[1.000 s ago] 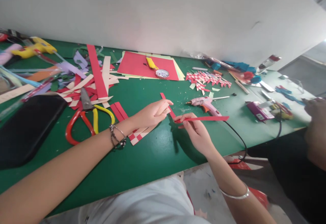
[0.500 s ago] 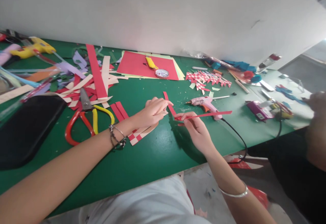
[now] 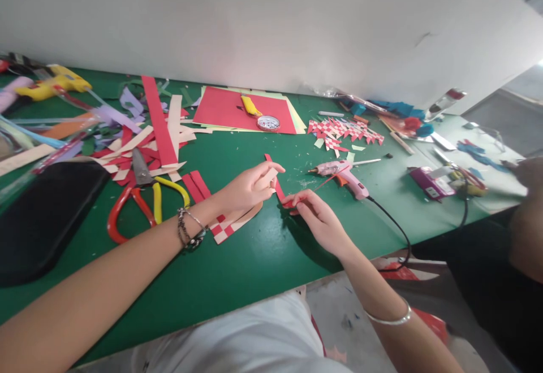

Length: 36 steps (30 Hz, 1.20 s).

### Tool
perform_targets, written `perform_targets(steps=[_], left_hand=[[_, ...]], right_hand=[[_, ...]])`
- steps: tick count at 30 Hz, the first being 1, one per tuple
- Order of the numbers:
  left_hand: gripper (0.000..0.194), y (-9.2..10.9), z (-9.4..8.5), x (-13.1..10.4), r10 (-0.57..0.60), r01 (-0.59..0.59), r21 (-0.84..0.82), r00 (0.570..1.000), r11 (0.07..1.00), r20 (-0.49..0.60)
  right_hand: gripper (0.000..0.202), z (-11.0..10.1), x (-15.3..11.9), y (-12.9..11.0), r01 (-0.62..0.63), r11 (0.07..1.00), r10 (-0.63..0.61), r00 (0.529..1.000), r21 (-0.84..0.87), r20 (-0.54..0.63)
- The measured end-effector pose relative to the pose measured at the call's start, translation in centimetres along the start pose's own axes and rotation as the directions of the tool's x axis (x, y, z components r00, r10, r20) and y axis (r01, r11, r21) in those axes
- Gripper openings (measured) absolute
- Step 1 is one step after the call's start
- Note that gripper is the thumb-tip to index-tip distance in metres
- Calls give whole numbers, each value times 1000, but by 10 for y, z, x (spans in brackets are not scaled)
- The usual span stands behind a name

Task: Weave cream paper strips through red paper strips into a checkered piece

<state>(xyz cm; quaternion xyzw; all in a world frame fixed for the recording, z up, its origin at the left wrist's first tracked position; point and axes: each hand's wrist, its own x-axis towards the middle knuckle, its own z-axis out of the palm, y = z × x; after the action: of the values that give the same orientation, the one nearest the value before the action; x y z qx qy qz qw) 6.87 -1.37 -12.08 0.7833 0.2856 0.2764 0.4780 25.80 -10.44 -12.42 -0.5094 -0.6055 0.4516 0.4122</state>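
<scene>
A folded red paper strip (image 3: 280, 191) is pinched between the thumb and fingers of my right hand (image 3: 318, 217). Its free end rises to the right and shows nearly edge-on. My left hand (image 3: 250, 186) closes its fingertips on the strip's upper part, index finger reaching past it. Under the left hand and wrist lies a red-and-beige checkered woven paper piece (image 3: 222, 230), partly hidden, with red strips (image 3: 196, 185) sticking out at its far end. Scissors (image 3: 142, 169) with red and yellow handles lie left of my wrist.
A pink glue gun (image 3: 350, 176) with a black cord lies right of my hands. Red sheets (image 3: 220, 107) and woven scraps (image 3: 345, 131) sit toward the wall. Loose strips (image 3: 159, 118) and a black case (image 3: 53, 215) are left. A person (image 3: 528, 220) is at the right edge.
The strip's free end has swung up and away from me, turning edge-on. My right hand has shifted slightly left, and my left fingers now overlap the strip's upper part.
</scene>
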Motion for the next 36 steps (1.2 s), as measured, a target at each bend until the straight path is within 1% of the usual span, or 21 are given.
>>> perform_targets(steps=[3,6,9,13,16,19,21,24,27,29,31,36], left_hand=[[34,4,-2,-1,-30,30,36,999,999,-15],[37,6,-5,-2,-36,39,123,999,992,-30],[39,5,-7,-2,-61,74,237,996,969,-59],[38,0,-6,-1,-90,111,293,992,950,-85],[36,-1,-3,-2,-54,71,364,997,929,-58],[33,0,-1,-3,-16,18,437,1000,899,-9],[28,1,-1,-3,-17,7,491,1000,871,16],[23,3,2,-2,-19,5,563,1000,826,19],[17,4,4,-1,31,-53,625,998,779,46],[14,5,6,0,62,-101,644,995,759,84],[15,6,6,0,78,-130,639,991,758,109],[11,7,6,-1,87,-126,625,992,770,92]], right_hand=[[14,0,0,1,-7,1000,7,1000,-8,0],[13,0,0,1,-5,1000,5,1000,-12,9],[13,0,1,0,7,1000,-7,999,-14,36],[13,0,1,-2,30,999,-28,997,-28,70],[13,0,1,-2,41,998,-37,996,-40,86],[13,0,1,-2,46,998,-41,995,-51,93],[12,0,1,-1,47,997,-41,994,-55,99],[12,0,1,0,48,997,-41,993,-59,108],[13,0,1,0,52,996,-43,992,-70,116],[12,0,0,1,52,996,-43,992,-73,116],[12,0,0,1,51,996,-42,992,-77,115],[13,0,0,3,62,994,-51,992,-94,119]])
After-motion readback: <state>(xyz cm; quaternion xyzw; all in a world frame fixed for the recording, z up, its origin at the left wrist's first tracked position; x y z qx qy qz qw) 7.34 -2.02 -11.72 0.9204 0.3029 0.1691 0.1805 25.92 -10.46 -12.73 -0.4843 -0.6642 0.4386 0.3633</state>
